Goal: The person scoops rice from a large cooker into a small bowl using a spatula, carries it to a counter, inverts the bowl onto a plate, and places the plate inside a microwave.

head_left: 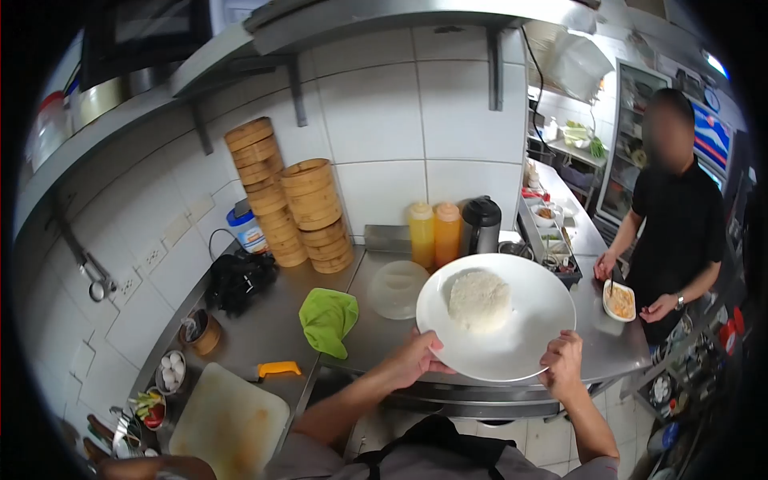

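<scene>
A large white plate (pixel 540 320) is held up in front of me, over the edge of the steel counter. A rounded mound of white rice (pixel 480 301) sits on it, left of the middle. My left hand (pixel 418 358) grips the plate's lower left rim, thumb on top. On the lower right rim, my right hand (pixel 563 360) is closed round the edge, its fingers partly hidden beneath. Just behind the plate's left side lies a translucent round lid (pixel 396 290).
Stacked bamboo steamers (pixel 312 196), sauce bottles (pixel 422 234) and a dark thermos (pixel 481 228) line the wall. A green cloth (pixel 329 322), yellow-handled knife (pixel 279 369) and cutting board (pixel 232 420) lie left. At right, a person (pixel 676 216) holds a bowl (pixel 619 302). A shelf hangs overhead.
</scene>
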Action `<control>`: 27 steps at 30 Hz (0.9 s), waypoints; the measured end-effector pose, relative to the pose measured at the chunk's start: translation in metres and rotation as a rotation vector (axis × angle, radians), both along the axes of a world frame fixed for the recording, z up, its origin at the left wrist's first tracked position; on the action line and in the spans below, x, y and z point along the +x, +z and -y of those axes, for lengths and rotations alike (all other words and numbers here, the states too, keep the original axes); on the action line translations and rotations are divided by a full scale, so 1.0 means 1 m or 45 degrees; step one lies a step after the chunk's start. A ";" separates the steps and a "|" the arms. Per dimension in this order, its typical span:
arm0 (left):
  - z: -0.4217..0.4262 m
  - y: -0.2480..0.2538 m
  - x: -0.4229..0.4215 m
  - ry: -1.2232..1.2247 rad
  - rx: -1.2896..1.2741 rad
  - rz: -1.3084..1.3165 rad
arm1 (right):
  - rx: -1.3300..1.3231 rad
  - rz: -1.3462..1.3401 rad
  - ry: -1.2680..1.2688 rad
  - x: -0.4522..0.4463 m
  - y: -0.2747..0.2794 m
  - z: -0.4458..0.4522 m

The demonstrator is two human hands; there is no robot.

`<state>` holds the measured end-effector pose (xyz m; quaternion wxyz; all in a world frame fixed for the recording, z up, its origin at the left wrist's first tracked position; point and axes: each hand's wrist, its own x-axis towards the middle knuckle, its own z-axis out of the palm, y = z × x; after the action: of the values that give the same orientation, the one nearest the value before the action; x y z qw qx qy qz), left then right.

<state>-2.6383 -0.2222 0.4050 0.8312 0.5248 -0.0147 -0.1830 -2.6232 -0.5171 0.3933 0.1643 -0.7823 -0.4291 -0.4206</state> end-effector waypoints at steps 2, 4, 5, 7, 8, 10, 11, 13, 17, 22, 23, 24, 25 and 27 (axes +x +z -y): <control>-0.006 0.045 -0.008 -0.008 0.048 -0.023 | 0.019 0.009 0.079 0.003 0.030 -0.003; -0.014 0.092 -0.026 -0.026 0.069 0.115 | -0.030 0.058 0.163 0.002 0.070 -0.004; -0.018 0.116 -0.038 -0.032 0.084 0.184 | -0.041 0.100 0.204 -0.004 0.093 -0.007; -0.028 0.163 -0.064 -0.013 0.155 0.337 | -0.038 0.204 0.282 -0.014 0.139 -0.014; -0.033 0.185 -0.077 -0.010 0.187 0.411 | -0.023 0.267 0.316 -0.017 0.161 -0.018; -0.047 0.224 -0.098 -0.028 0.178 0.622 | 0.122 0.311 0.457 -0.020 0.204 -0.033; -0.055 0.243 -0.105 -0.049 0.146 0.766 | 0.158 0.449 0.433 -0.024 0.231 -0.048; -0.074 0.286 -0.111 -0.036 0.194 0.923 | 0.265 0.521 0.375 -0.032 0.278 -0.076; -0.108 0.354 -0.127 0.049 0.244 1.221 | 0.328 0.679 0.460 -0.029 0.358 -0.128; -0.163 0.415 -0.118 0.218 0.365 1.527 | 0.280 0.896 0.088 -0.046 0.420 -0.206; -0.164 0.416 -0.116 0.443 0.408 1.565 | 0.340 0.905 0.188 -0.054 0.424 -0.221; -0.163 0.420 -0.114 0.665 0.452 1.607 | 0.397 0.917 0.288 -0.063 0.428 -0.237; -0.158 0.413 -0.113 1.030 0.560 1.680 | 0.390 1.011 0.325 -0.051 0.438 -0.253; -0.176 0.405 -0.112 1.253 0.676 1.830 | 0.355 1.072 0.371 -0.028 0.464 -0.283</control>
<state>-2.7498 -0.0462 0.8104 0.4580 0.6336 -0.2612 0.5662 -2.6517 -0.2337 0.8568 0.1368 -0.4457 -0.5031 -0.7277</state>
